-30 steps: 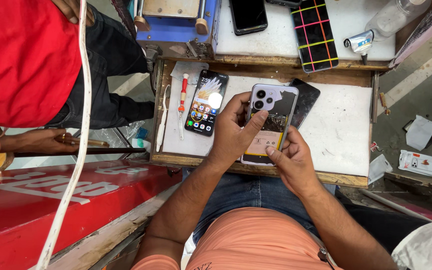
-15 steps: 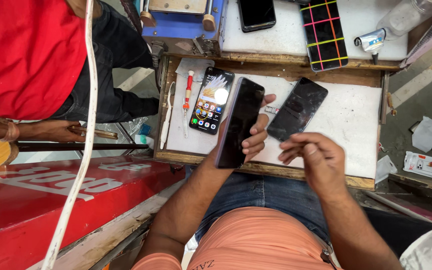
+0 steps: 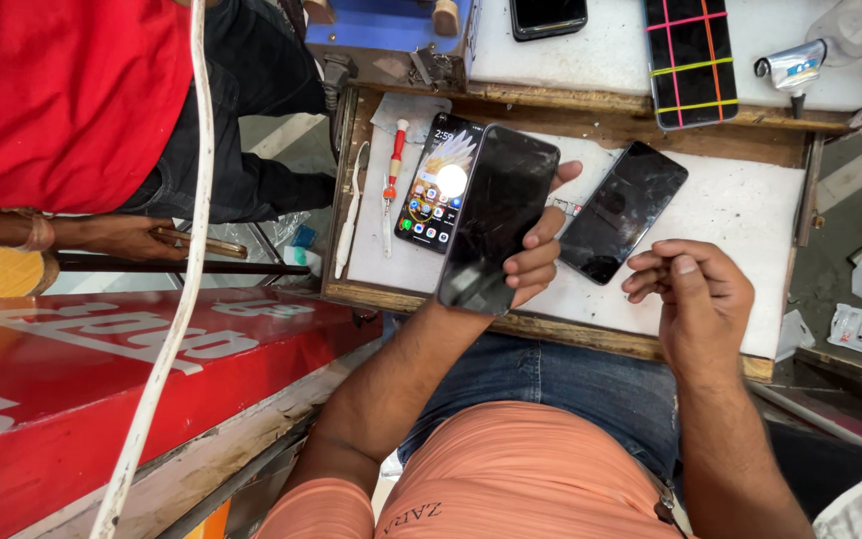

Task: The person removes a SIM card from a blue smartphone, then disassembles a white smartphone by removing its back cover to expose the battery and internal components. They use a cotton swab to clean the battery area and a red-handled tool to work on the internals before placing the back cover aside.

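Observation:
My left hand (image 3: pixel 536 255) grips a black phone (image 3: pixel 496 215) by its edges, dark screen facing me, held over the wooden tray (image 3: pixel 551 324). My right hand (image 3: pixel 695 294) hovers above the tray's near right part, fingers curled together, thumb and forefinger pinched; whether something tiny sits between them I cannot tell. Between the hands a second dark phone (image 3: pixel 623 210) with a scratched screen lies on the tray's white mat. A third phone (image 3: pixel 436 185) with a lit screen lies to the left, partly under the held one.
A red-handled screwdriver (image 3: pixel 393 175) and a white spudger (image 3: pixel 349 215) lie at the tray's left. Beyond the tray sit a black case with coloured lines (image 3: pixel 690 60), a glue tube (image 3: pixel 790 65) and another phone (image 3: pixel 548 15). A person in red (image 3: pixel 62 100) sits at left.
The phone in my left hand was flipped from its pale camera back to its dark screen. My right hand let go of it and drew back to the right.

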The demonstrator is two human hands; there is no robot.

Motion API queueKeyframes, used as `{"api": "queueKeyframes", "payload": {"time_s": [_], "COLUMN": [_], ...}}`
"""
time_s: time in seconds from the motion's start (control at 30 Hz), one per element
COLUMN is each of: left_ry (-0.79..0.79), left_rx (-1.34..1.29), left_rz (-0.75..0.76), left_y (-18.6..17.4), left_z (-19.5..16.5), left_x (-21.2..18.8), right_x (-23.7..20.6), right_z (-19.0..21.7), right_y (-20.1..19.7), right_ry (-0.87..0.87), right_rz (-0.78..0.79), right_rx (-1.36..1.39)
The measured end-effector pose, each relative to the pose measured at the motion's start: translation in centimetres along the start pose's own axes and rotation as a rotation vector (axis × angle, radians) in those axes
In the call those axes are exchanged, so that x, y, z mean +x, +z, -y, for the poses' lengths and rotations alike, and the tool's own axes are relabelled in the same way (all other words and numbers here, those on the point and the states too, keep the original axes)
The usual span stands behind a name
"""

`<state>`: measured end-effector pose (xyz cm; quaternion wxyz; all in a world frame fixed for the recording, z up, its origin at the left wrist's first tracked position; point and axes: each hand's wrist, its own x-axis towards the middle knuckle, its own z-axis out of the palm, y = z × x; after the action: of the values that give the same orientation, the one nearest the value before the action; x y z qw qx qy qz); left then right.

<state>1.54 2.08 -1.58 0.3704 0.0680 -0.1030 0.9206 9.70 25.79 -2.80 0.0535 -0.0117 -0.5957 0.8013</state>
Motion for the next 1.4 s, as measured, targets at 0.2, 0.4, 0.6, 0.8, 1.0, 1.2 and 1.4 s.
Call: {"api": "queueKeyframes", "payload": {"time_s": [0.2,0.4,0.6,0.8,1.0,1.2,1.4], "left_ry": [0.147,0.223,0.583,0.542,0.377,0.333,0.226], "left_rx": [0.031,0.172,1.134,1.418,1.413,1.757,1.734], "left_rz": [-0.151,-0.237,-0.372,-0.396,-0.323,-0.393,-0.458], "left_y": [-2.0,-3.7,-2.3,0.8,2.6,3.9,4.8], "left_z": [0.6,1.1,1.8,1.0,0.3,1.1,1.2], "left_x": [1.0,1.6,2.8,2.1,0.6,-0.6,-0.5], "right_x": [-0.8,-1.5,-1.1,0.1,0.1,1.2,2.5], "right_z": [-0.6,0.8,2.1,1.4,-0.2,0.0,1.5], "right_y": [2.8,6.4,6.3,5.1,4.0,3.1,3.4], "right_ry": [0.04,-0.25,-0.225,0.295,0.339,0.086,0.163], "right_rz": [0.144,0.266,0.294,0.22,0.232,0.277,0.209], "right_rx": [-0.323,-0.613,-0.571,-0.009,0.143,-0.195,-0.018]}}
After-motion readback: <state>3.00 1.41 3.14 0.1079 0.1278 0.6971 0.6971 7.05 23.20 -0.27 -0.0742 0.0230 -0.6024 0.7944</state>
